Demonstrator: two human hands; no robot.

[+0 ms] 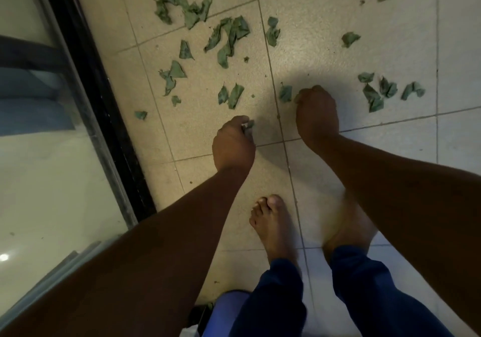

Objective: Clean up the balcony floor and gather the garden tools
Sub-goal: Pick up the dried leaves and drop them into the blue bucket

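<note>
Several wilted green leaves (229,36) lie scattered over the beige tiled floor (325,37), mostly ahead of me. My left hand (233,145) hovers low over the tiles with its fingers closed on a few leaf scraps (248,125). My right hand (317,114) is curled down at the floor, its fingertips pinching a leaf piece beside a small loose leaf (285,93). A cluster of leaves (382,92) lies just right of that hand. No garden tools are in view.
A black door track (104,107) and a glass sliding door (39,154) run along the left. My bare feet (273,222) stand on the tiles below my hands. A blue object (226,310) sits at the bottom edge between my legs.
</note>
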